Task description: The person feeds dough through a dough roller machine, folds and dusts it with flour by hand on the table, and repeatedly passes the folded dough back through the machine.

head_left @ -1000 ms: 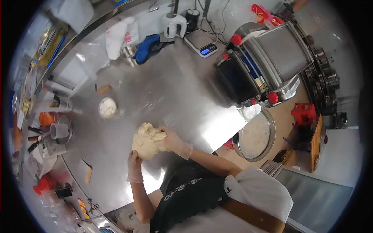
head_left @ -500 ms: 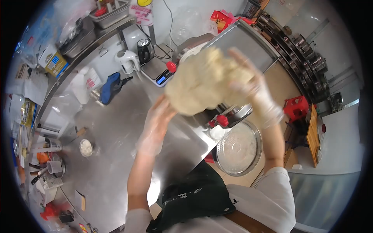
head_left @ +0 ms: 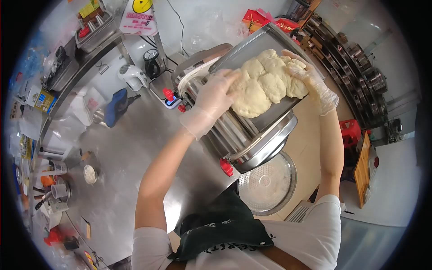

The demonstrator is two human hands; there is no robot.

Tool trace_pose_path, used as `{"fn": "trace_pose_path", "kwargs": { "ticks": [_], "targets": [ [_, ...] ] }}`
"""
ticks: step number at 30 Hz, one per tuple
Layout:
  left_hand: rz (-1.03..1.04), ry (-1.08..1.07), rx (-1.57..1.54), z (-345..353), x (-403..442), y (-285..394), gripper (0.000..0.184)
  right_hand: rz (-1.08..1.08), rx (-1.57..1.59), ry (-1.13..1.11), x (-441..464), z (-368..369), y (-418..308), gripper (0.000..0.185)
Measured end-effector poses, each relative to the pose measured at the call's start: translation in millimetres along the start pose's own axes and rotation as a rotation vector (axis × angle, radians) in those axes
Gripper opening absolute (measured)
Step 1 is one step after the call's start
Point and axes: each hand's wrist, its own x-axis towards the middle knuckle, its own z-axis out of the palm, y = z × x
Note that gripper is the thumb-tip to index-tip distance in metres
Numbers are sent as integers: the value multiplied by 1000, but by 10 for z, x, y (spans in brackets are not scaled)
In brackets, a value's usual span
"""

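Note:
A large lumpy slab of pale dough [head_left: 263, 83] rests on the grey tray [head_left: 282, 108] of a dough sheeter with steel rollers [head_left: 231, 128]. My left hand [head_left: 215, 100], in a clear plastic glove, reaches over the rollers and grips the dough's left edge; its fingertips are partly hidden. At the opposite end my right hand [head_left: 310, 81], gloved too, has its fingers wrapped round the dough's right side. Red knobs [head_left: 226, 167] stick out from the sheeter's near end and from its far end.
The steel worktable [head_left: 130, 171] spreads to the left, bearing a small bowl of white stuff [head_left: 90, 174], a blue object [head_left: 117, 107] and a digital scale [head_left: 171, 102]. Below the sheeter sits a round perforated pan [head_left: 267, 184]. A red stool [head_left: 350, 131] stands at right.
The dough, held up in both hands before, has come down onto the sheeter's tray. My left hand has moved up and right over the rollers, which now show. The view has shifted slightly.

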Motion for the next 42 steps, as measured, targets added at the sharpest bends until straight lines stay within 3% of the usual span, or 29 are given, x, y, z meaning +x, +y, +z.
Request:
{"fn": "trace_pose_path", "kwargs": {
  "ticks": [1, 2, 5, 10, 13, 15, 17, 18, 22, 24, 25, 27, 37, 42],
  "targets": [
    [91, 0, -5, 35, 17, 1, 48, 16, 12, -14, 14, 9, -25, 57],
    [-20, -92, -175, 42, 20, -10, 51, 29, 23, -29, 16, 44, -54, 56],
    [-43, -108, -238, -25, -33, -81, 52, 49, 17, -69, 28, 147, -24, 56],
    [7, -1, -141, -123, -233, -180, 46, 29, 87, -61, 81, 310, 225, 51],
    [-39, 122, -208, -154, -379, -121, 41, -265, -968, 286, -44, 528, 0, 51],
    [-103, 226, -261, -273, -501, -132, 38, -821, -1254, 330, -192, 835, -311, 43],
    [-169, 330, -299, -377, -662, -199, 35, -375, -688, -204, -545, 1340, -853, 35],
    [-263, 400, -442, -388, -758, -237, 33, -303, -617, -315, -674, 1605, -989, 38],
    [-398, 634, -923, -486, -1284, -848, 29, -313, -661, -811, -922, 2175, -1021, 37],
    [-446, 752, -1207, -600, -1538, -1018, 31, -315, -687, -937, -979, 2413, -993, 36],
    [-498, 723, -1006, -730, -1558, -877, 28, -315, -694, -980, -995, 2503, -983, 36],
    [-610, 646, -621, -932, -1640, -514, 28, -302, -703, -1035, -1012, 2651, -973, 36],
    [-555, 757, -692, -1284, -1973, -333, 32, -305, -718, -1127, -1048, 2926, -1061, 35],
    [-605, 735, -816, -1184, -2076, -535, 35, -213, -510, -790, -708, 2306, -1127, 35]
  ]
}}
